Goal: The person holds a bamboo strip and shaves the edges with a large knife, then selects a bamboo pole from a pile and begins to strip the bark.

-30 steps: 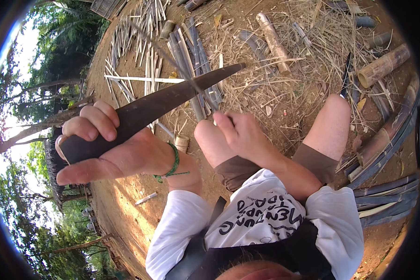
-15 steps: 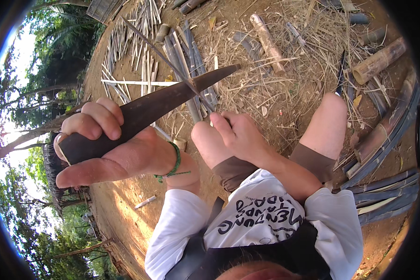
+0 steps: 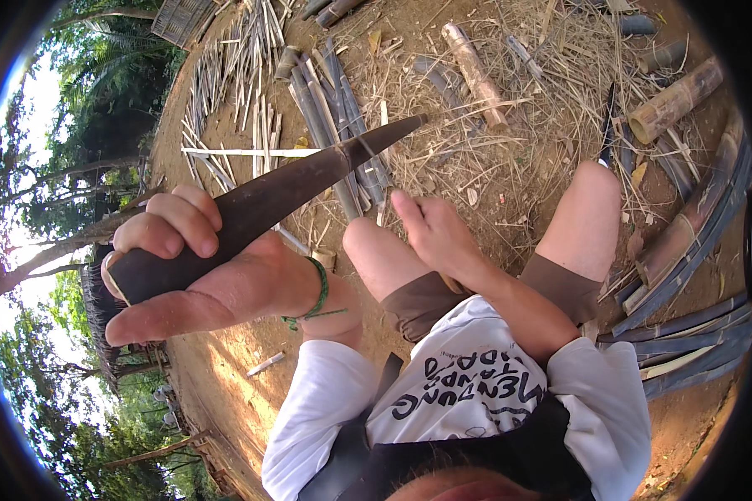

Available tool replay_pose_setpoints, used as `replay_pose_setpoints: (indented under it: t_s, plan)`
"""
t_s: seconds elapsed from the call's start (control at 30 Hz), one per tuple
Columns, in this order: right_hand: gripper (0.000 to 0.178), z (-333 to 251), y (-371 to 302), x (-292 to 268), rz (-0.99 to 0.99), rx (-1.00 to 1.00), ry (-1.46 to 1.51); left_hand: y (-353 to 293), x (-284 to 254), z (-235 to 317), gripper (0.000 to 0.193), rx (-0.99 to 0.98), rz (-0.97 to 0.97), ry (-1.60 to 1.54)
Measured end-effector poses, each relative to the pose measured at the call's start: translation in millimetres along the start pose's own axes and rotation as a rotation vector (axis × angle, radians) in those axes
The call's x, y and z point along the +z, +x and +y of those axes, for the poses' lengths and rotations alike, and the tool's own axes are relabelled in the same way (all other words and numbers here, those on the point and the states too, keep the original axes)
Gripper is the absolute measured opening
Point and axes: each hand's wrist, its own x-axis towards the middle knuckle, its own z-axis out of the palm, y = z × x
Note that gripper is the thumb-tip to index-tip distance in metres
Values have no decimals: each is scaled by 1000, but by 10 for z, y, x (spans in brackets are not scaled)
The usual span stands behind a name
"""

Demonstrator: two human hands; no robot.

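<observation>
My left hand [image 3: 217, 275] is closed round the broad end of a dark, tapering bamboo piece [image 3: 267, 196], holding it raised over the ground on the left. The piece narrows to a point toward the middle, and a node ring crosses it near the thin end. Beside that thin end, above my knees, my right hand [image 3: 439, 238] is closed on the handle of a knife. The knife's thin blade [image 3: 382, 163] is blurred and hard to make out; it passes close to the bamboo, and I cannot tell whether they touch. Most of the handle is hidden in my fist.
Split bamboo strips [image 3: 267, 125] and darker slats [image 3: 326, 125] lie on the dirt ahead. A bamboo section [image 3: 476, 75] rests among shavings [image 3: 551, 134]. On the right are a thick bamboo tube [image 3: 677, 100], long split lengths [image 3: 693, 342] and a dark blade-like thing [image 3: 607, 129] by my knee.
The knife has turned away from lying across the bamboo toward the upper left, and my right hand has shifted slightly. The bamboo piece has barely moved in my left hand.
</observation>
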Motion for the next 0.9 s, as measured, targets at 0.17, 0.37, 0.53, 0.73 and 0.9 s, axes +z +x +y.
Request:
replay_pose_setpoints:
  t_s: [0.17, 0.37, 0.53, 0.73, 0.9]
  plan:
    - [43, -39, -176, 47, -16, -218, 42, -45, 62, -28, 69, 16, 15, -31]
    - [43, -115, -119, 0, -54, -104, 122, -53, 92, 34, 71, 36, 1, 13]
    - [44, -192, -101, -22, -43, -45, 95, -43, -7, -18, 73, 24, -9, -63]
    - [55, -97, -126, 33, -4, -224, -11, -137, 102, 25, 69, 15, 146, 82]
    - [45, -1, -122, -31, 19, -100, 55, -178, 75, 48, 67, 57, 49, 72]
